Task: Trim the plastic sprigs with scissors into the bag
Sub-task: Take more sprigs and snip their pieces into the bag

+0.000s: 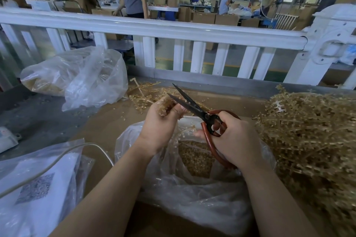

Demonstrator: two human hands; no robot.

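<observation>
Left grip (162, 116) pinching sprig bunch (167, 104), right grip (234, 136) holding spread scissors (194, 107) over open bag (192, 179).

Golden-tan sprigs (308, 131), red-handled black scissors (194, 107)

1 head-worn wide-angle view looks forward and down, close over the counter (107, 127), with a white railing (154, 29) beyond.
</observation>
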